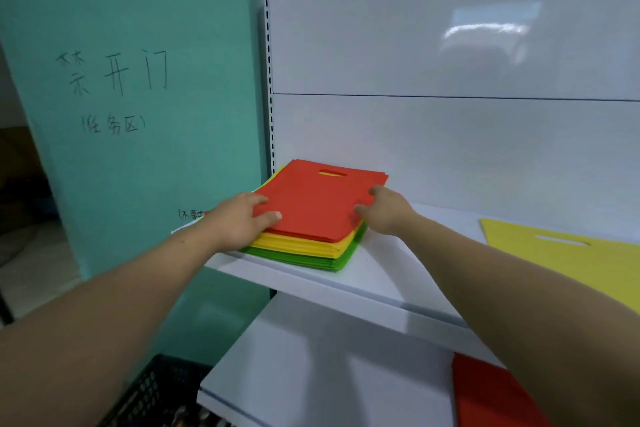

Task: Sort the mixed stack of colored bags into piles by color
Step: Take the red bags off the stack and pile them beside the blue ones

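A: How does the stack of bags (322, 218) lie?

B: Handle slot at the far end, long axis running away toward the back panel (450, 149). 3 colours: red bags (311, 198), yellow bags (304, 244), green bags (311, 258), in the upper shelf's (398, 270) left corner.

A: Hands?

B: 2 arms outstretched. Left hand (239, 222) curls over the red layer's near-left corner; right hand (388, 210) pinches its right edge.

Light: bright, even, diffuse | Glare: pale reflection on white back panel (491, 28) | Shadows: soft, under upper shelf (398, 263) | Edges: wide-angle bending, slight softness, lower left dim
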Motion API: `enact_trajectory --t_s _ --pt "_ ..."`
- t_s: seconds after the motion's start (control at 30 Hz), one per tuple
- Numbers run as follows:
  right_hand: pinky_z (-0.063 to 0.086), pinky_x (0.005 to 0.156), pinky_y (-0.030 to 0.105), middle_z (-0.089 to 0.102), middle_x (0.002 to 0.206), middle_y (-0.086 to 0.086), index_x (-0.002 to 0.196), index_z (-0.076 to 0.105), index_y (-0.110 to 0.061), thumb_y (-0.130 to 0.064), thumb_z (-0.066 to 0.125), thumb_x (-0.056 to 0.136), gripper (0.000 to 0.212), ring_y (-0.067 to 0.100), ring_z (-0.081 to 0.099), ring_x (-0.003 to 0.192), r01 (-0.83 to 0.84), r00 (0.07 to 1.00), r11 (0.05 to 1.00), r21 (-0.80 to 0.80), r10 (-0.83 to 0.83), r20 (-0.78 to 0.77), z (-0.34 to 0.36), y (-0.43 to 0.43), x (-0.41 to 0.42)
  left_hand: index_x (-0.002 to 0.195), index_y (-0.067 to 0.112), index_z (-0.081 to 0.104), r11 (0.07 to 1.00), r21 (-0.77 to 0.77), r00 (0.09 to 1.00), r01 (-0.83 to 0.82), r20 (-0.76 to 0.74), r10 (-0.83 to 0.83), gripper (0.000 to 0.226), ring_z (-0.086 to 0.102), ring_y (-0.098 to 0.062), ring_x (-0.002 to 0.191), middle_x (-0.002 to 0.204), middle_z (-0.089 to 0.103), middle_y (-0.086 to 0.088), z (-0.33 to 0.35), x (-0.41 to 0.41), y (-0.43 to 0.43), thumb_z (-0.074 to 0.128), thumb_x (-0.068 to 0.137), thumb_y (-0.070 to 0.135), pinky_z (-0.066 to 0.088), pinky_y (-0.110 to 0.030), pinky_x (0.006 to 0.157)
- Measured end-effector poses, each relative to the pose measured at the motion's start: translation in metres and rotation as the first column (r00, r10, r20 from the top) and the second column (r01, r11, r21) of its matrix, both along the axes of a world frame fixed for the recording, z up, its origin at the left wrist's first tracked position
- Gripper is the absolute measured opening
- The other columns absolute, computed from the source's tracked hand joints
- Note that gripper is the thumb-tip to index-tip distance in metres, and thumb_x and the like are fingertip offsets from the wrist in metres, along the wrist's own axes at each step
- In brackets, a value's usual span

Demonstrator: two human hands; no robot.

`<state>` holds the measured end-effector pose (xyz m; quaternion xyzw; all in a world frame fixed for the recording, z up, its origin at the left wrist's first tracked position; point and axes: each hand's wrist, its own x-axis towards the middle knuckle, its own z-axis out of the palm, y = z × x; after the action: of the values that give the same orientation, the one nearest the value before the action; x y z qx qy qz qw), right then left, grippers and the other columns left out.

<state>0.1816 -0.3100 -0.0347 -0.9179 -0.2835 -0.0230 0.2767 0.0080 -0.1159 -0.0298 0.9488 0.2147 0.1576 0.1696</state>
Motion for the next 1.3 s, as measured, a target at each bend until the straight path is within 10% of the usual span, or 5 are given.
enact_trajectory --t_s 0.23,0.47,0.77,1.07,1.3 --pt "0.043 0.093 0.033 0.058 0.125 0.011 0.124 0.050 -0.008 -0.049 0.062 0.086 0.057 0.030 0.055 0.115 0.152 0.986 0.987 0.045 -0.148 -0.079 -0.013 0.029 0.017 0.145 0.021 0.037 0.997 0.040 0.977 0.069 -0.205 -0.059 0.054 0.024 -0.025 0.142 0.155 0.025 -0.007 -0.008 0.035 0.045 0.035 0.099 0.048 0.018 -0.040 0.117" --pt "0.047 0.092 0.036 0.058 0.122 0.014 0.127 0.048 -0.011 -0.009 0.059 0.084 0.045 0.031 0.056 0.110 0.236 0.972 0.963 0.133 -0.232 -0.044 -0.003 0.044 0.006 0.137 0.027 0.048 0.983 0.014 0.962 0.181 -0.211 -0.174 0.049 0.043 -0.021 0.130 0.145 0.044 0.001 -0.006 0.040 0.062 0.048 0.093 0.049 0.033 -0.036 0.110" --pt "0.036 0.098 0.030 0.051 0.128 0.014 0.136 0.045 -0.014 0.000 0.040 0.088 0.050 0.031 0.050 0.117 0.198 0.922 0.929 0.314 -0.285 0.261 0.014 0.034 -0.036 0.149 0.029 0.023 0.969 -0.042 0.927 0.244 -0.283 -0.245 0.108 0.030 -0.024 0.140 0.154 0.028 0.000 -0.002 0.042 0.066 0.051 0.061 0.086 0.025 -0.041 0.115" --pt "0.037 0.095 0.021 0.054 0.119 -0.001 0.125 0.053 -0.015 0.005 0.043 0.088 0.044 0.012 0.050 0.106 0.143 0.817 0.686 0.713 -0.489 0.306 0.036 -0.037 -0.090 0.131 0.024 0.049 0.643 -0.583 0.866 0.498 0.369 -0.336 0.051 0.049 -0.023 0.119 0.136 0.044 -0.015 0.018 0.048 0.030 0.069 0.085 0.016 0.043 -0.031 0.096" --pt "0.039 0.085 0.022 0.051 0.107 -0.011 0.131 0.048 -0.026 -0.006 0.044 0.090 0.045 0.010 0.049 0.092 0.300 0.756 0.590 0.750 -0.627 0.191 0.027 -0.136 -0.131 0.127 0.017 0.055 0.548 -0.470 0.717 0.692 0.538 -0.444 0.049 0.057 -0.005 0.091 0.118 0.056 -0.002 0.017 0.029 -0.062 0.065 0.083 -0.003 0.045 -0.007 0.067"
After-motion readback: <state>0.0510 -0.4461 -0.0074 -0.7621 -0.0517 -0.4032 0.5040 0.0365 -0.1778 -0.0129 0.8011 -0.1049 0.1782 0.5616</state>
